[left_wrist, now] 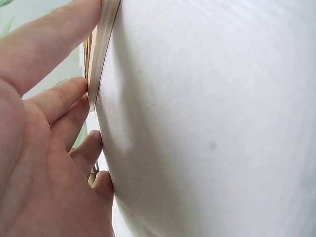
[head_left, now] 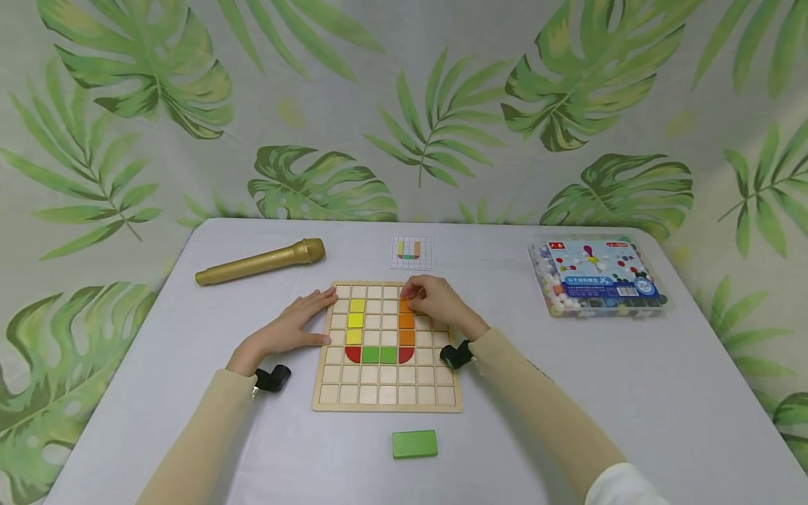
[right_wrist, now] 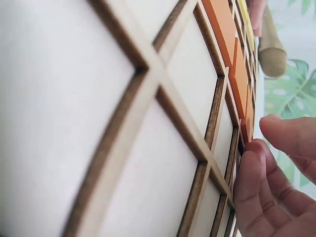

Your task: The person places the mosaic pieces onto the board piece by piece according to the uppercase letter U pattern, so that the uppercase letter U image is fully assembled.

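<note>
A wooden grid board (head_left: 388, 407) lies on the table with a U of coloured tiles in its cells. Yellow tiles (head_left: 355, 320) form the left side and orange tiles (head_left: 407, 320) the right. Two rounded red tiles (head_left: 353, 354) sit at the lower corners, with green tiles (head_left: 379, 355) between them. My right hand (head_left: 435, 300) is at the uppermost orange tile (right_wrist: 246, 129); its fingertips touch the tile's end, and the thumb stands slightly apart. With fingers spread, my left hand (head_left: 292, 326) rests against the board's left edge, fingertips on the wooden rim (left_wrist: 101, 54).
Behind the board lies a small card (head_left: 412, 253) printed with a coloured U on a grid. A gold microphone (head_left: 260, 262) lies back left. At the right is a clear box (head_left: 600, 277) of molecular model pieces. A green block (head_left: 414, 445) lies in front.
</note>
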Demonstrator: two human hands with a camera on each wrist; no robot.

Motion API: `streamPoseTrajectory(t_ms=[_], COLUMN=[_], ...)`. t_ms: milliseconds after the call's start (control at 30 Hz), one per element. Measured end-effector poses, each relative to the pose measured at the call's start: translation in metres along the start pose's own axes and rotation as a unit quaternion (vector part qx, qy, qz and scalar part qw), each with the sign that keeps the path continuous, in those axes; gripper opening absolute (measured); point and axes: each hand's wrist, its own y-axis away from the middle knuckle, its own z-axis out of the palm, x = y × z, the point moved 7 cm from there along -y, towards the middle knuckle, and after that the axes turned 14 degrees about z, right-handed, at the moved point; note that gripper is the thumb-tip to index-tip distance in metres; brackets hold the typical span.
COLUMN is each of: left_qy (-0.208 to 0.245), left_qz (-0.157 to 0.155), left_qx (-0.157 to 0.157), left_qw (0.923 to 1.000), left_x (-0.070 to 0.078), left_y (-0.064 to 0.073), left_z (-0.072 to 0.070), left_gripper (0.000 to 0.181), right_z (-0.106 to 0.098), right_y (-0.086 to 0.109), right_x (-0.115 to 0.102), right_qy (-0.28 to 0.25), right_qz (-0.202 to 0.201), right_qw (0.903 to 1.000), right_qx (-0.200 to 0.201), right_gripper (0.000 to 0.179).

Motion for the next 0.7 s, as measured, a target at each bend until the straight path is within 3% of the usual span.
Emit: streamPoseTrajectory(t_ms=[300,400,500,600,700], left_qy=[0.001,-0.004,-0.008,-0.011,-0.025], left_qz=[0.0,-0.002,-0.008,-0.021,-0.029], left_qx=[-0.005,-0.013,-0.019,-0.008,0.028], left_qw=[1.0,0.9999,0.9997,0.9997,0.9989], left_x=[0.0,0.0,0.001,0.003,0.006], left_y=[-0.001,-0.002,-0.002,-0.003,-0.007], left_z=[0.0,0.0,-0.002,-0.006,-0.012], left_gripper=[0.08,0.08,0.077,0.075,0.074], right_z=[-0.011,-0.022,-0.037,-0.054,-0.067], right_y=[0.008,0.014,0.024,0.036,0.048], right_x=[0.011,0.019,0.025,0.032,0.042], right_qy=[-0.069,-0.094,-0.105,-0.109,-0.093], right_qz=[0.04,0.045,0.023,0.003,-0.01], right_qw=[0.9968,0.9944,0.9929,0.9907,0.9901], right_qx=[0.002,0.018,0.05,0.082,0.104], right_gripper=[0.014,0.018,0.022,0.027,0.034])
